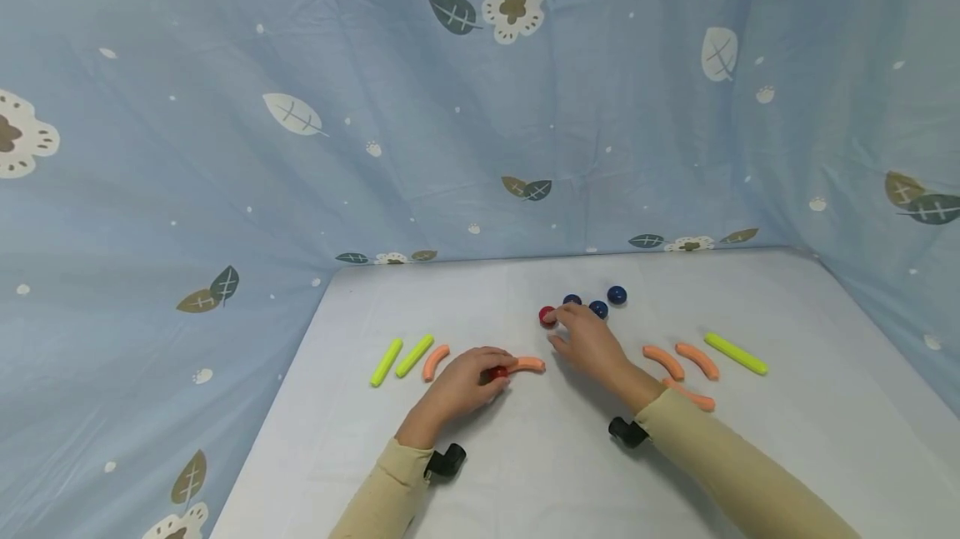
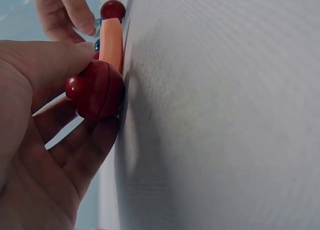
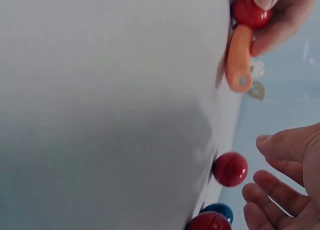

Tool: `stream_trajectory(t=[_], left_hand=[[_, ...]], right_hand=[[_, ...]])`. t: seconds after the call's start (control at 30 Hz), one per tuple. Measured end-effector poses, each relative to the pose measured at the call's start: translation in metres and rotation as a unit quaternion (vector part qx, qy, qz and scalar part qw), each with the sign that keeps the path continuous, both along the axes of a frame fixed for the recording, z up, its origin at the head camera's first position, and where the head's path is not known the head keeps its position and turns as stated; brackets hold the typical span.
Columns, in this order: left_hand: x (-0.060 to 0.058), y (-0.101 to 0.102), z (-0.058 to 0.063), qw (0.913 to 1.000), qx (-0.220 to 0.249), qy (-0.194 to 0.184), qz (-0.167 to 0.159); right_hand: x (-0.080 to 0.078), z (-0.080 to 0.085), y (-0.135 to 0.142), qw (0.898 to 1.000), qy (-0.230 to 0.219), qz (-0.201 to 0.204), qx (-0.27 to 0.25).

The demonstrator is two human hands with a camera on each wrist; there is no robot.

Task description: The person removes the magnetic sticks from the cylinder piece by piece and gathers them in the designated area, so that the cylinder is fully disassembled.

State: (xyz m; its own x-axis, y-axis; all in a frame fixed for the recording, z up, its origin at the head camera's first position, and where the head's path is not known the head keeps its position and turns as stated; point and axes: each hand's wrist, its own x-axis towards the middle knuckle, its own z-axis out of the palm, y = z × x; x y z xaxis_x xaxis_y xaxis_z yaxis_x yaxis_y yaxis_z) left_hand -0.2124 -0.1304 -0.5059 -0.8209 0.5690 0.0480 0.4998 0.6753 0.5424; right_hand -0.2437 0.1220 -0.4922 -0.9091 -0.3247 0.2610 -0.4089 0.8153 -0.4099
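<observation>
My left hand (image 1: pixel 463 381) pinches a glossy red ball (image 2: pixel 95 92) between thumb and fingers, low over the white table. An orange curved stick (image 1: pixel 529 365) lies at the ball's right side; its near end, with a small hole in its face, shows in the right wrist view. My right hand (image 1: pixel 592 347) hovers farther back with fingers spread and nothing between them. Beside its fingertips is another red ball (image 3: pixel 230 169), with a gap to the thumb in the right wrist view. A further red ball (image 3: pixel 209 222) and a blue ball (image 3: pixel 219 210) sit close by.
Dark blue balls (image 1: pixel 617 295) lie behind my right hand. At the left are two yellow-green sticks (image 1: pixel 386 362) and an orange curved stick (image 1: pixel 436 362). At the right lie three orange curved sticks (image 1: pixel 697 361) and one yellow-green stick (image 1: pixel 736 354). A patterned blue curtain (image 1: pixel 420 131) surrounds the table.
</observation>
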Motion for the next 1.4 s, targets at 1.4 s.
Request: stream_trajectory(t=[1.4], left_hand=[[0.004,-0.009,0.001,0.9978,0.039,-0.025,0.048]], right_hand=[[0.036,-0.006,-0.016,0.997,-0.052,0.034,-0.043]])
